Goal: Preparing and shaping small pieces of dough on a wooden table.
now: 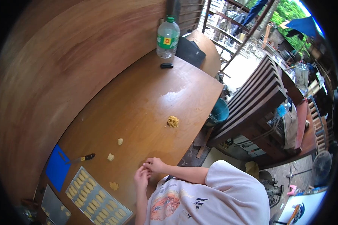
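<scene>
My left hand and my right hand meet at the fingertips above the table's near side. Whether something small is pinched between them is hidden by the fingers. Left of my hands lies a flattened piece of yellowish dough. Two small pale dough lumps rest farther in on the wooden table. A heap of crumbly yellow-brown filling sits beyond my right hand. At lower left, a tray carries rows of small oblong dough pieces.
A knife lies with its blade over a blue cutting board. A second tray holds a few scraps. At the far end stand a large plastic bottle and a black object. A bucket and slatted bench flank the table.
</scene>
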Available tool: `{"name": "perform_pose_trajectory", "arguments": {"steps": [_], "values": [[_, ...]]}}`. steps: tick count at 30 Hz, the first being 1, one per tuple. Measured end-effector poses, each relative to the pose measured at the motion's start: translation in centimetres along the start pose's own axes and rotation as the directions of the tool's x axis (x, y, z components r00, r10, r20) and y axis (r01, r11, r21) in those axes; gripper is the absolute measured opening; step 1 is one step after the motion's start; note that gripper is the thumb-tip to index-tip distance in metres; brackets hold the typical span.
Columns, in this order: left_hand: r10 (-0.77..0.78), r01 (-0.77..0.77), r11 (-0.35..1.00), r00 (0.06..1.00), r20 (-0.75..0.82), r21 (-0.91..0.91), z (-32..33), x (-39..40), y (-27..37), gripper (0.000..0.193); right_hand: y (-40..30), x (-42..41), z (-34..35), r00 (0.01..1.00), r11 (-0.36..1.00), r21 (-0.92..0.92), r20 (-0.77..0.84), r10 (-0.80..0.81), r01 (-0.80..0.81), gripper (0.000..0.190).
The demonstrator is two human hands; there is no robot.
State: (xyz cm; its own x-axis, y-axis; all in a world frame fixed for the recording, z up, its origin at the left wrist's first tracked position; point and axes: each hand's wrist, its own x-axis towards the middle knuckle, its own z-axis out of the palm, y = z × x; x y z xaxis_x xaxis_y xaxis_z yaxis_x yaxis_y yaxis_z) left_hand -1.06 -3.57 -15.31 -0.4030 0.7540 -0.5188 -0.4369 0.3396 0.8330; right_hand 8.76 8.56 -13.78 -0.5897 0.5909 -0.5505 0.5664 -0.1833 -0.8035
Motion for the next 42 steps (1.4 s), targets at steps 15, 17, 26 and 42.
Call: {"name": "perform_pose_trajectory", "arguments": {"steps": [15,17,26,42], "values": [[0.736,-0.296,0.149,0.67,0.094,0.943,-7.0,2.0,-4.6,0.027,9.3,-2.8,3.1,0.723,0.461,-0.663,0.178,-0.668,0.59,0.048],[0.747,-0.267,0.137,0.66,0.078,0.954,-6.9,2.2,-4.8,0.028,9.9,-4.4,3.3,0.742,0.494,-0.664,0.141,-0.656,0.562,0.049],[0.713,-0.221,0.123,0.698,0.069,0.968,-6.9,2.0,-5.2,0.03,5.8,-0.9,5.5,0.761,0.482,-0.734,0.072,-0.645,0.478,0.049],[0.728,-0.228,0.097,0.68,0.087,0.969,-6.9,2.0,-4.4,0.024,6.2,0.9,5.6,0.487,0.3,-0.59,0.186,-0.853,0.75,0.027]]}}
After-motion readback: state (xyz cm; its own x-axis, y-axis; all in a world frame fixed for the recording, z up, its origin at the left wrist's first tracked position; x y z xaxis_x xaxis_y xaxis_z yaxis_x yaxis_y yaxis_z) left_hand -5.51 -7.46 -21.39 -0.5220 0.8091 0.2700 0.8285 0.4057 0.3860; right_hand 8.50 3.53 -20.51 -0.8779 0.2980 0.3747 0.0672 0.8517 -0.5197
